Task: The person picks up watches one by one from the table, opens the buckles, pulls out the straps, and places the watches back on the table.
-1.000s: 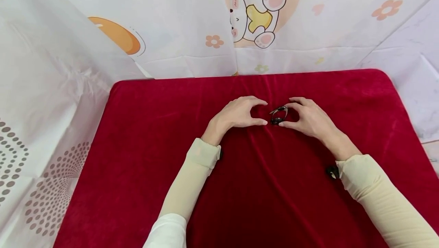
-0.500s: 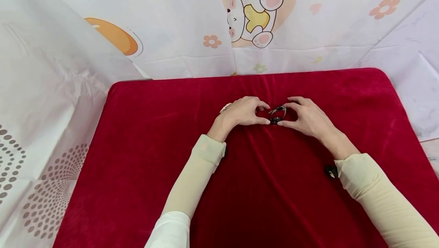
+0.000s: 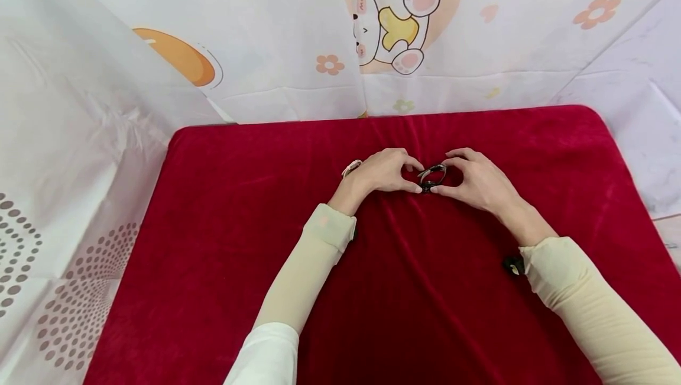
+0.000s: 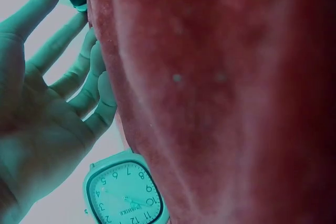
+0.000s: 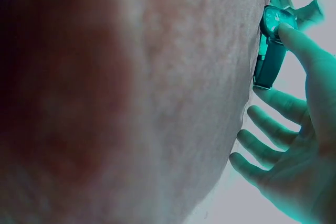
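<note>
A black wristwatch (image 3: 427, 187) stands on the red cloth between my hands, its strap looped upward. My right hand (image 3: 481, 183) pinches it from the right; in the right wrist view the thumb lies on the round dial (image 5: 276, 20) and the index fingertip meets the end of the strap (image 5: 271, 65). From the left my left hand (image 3: 385, 171) holds the watch's other side between thumb and index finger, as the left wrist view also shows. A second watch, with a pale square face (image 4: 126, 191), lies beyond my left wrist, partly hidden by it in the head view.
Red velvet cloth (image 3: 239, 243) covers the table, with soft folds running through it. White printed curtains (image 3: 282, 30) hang along the back and left side. A small dark device (image 3: 514, 265) sits at my right cuff.
My left hand has moved right and its thumb and index finger have closed in on the black wristwatch. The square watch, hidden earlier, has come into view behind it. My right hand has barely moved.
</note>
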A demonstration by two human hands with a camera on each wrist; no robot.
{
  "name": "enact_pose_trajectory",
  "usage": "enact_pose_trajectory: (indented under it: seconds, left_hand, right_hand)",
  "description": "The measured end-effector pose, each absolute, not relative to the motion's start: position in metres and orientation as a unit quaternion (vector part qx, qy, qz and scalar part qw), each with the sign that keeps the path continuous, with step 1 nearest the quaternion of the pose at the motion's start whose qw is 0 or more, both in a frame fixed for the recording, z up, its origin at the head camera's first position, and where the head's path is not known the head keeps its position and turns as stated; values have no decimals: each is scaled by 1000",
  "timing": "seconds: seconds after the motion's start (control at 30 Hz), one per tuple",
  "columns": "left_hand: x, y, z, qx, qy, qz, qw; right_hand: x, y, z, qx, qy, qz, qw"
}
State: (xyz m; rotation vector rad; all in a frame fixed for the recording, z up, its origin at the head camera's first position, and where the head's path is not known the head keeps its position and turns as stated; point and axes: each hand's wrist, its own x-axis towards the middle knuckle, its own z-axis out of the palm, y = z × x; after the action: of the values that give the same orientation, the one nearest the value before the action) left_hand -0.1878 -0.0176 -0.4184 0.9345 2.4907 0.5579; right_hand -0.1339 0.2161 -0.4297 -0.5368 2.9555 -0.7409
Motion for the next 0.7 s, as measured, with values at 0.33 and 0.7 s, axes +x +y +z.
enact_pose_trajectory:
  seconds: [0.33, 0.7]
  left_hand:
    - [-189, -15, -420, 339, 895, 203, 208]
    - [-191, -16, -418, 350, 886, 224, 206]
  right_hand:
    - [-134, 216, -432, -176, 953, -244, 16]
    - [-134, 215, -431, -186, 950, -249, 1]
